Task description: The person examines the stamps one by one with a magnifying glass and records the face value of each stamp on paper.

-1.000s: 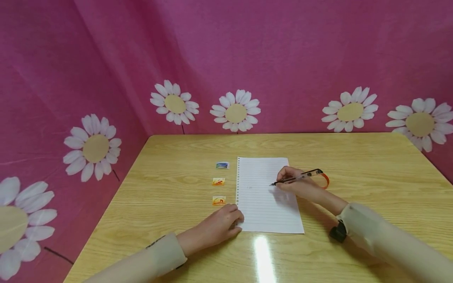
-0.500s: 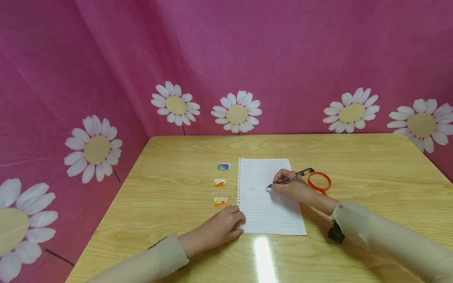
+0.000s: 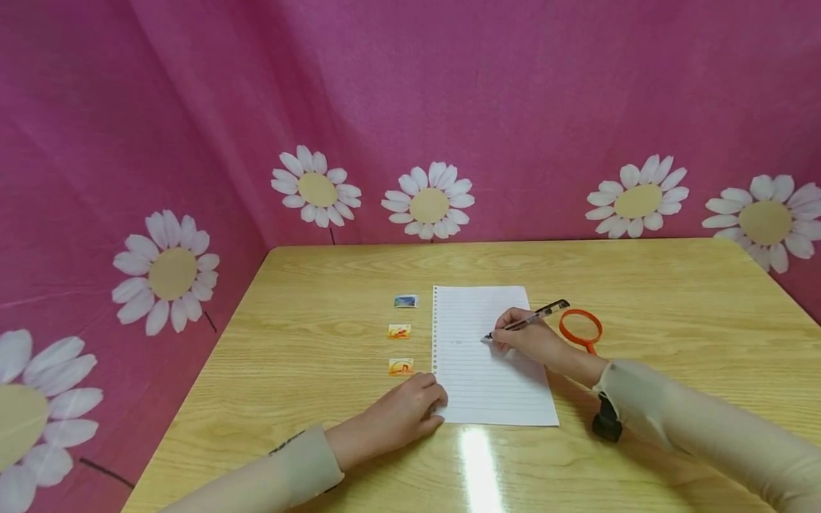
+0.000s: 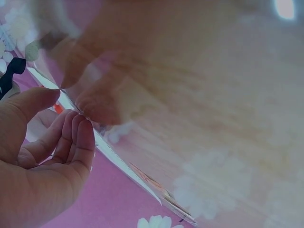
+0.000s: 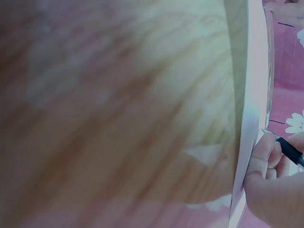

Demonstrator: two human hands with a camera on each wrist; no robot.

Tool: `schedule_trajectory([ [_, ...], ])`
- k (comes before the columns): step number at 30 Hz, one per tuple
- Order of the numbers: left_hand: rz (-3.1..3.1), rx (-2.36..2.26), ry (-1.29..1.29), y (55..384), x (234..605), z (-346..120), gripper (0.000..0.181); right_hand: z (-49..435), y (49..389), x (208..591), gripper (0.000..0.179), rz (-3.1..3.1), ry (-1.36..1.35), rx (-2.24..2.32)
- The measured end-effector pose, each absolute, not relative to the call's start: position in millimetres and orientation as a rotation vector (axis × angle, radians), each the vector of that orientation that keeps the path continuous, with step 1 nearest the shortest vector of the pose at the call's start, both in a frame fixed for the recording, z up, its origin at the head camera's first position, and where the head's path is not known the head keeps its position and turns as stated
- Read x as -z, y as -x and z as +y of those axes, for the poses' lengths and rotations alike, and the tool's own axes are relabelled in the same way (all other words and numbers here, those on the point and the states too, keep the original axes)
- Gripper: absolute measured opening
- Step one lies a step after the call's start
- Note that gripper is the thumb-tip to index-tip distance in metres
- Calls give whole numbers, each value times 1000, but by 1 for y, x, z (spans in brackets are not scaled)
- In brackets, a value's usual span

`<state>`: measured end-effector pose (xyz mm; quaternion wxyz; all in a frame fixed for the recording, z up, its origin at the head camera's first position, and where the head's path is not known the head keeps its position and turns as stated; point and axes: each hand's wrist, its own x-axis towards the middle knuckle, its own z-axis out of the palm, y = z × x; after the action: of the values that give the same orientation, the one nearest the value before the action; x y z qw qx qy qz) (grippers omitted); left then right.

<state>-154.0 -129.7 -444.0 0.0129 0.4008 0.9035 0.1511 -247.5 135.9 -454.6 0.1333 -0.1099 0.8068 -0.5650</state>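
My right hand pinches a black-and-clear pen between thumb and fingers. The pen slants up to the right, its tip at the middle of a lined sheet of paper with punched holes down its left side. Faint small writing sits left of the tip. My left hand rests at the sheet's lower left edge with bent, relaxed fingers. In the left wrist view its fingertips meet the paper's edge. The right wrist view shows the dark pen grip above the curled fingers.
Three small stamp-like cards lie in a column left of the paper: a blue one, a yellow-and-red one and another below it. An orange-rimmed magnifying glass lies right of the sheet, its handle partly behind my right forearm. A pink flowered cloth backs the wooden table.
My right hand has moved left and slightly down with the pen, uncovering the ring of the magnifying glass. In the last half second it has hardly moved. The left hand stays at the sheet's edge.
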Motion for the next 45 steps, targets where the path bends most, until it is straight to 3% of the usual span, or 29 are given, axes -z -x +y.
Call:
schedule_trajectory([
  [29,2823,-443,-1247,153,441,-129,12,137,244,455,22,2283,377,1668],
  [45,2810,-452,-1232,154,440,-129,14,135,244,454,15,2397,364,1588],
])
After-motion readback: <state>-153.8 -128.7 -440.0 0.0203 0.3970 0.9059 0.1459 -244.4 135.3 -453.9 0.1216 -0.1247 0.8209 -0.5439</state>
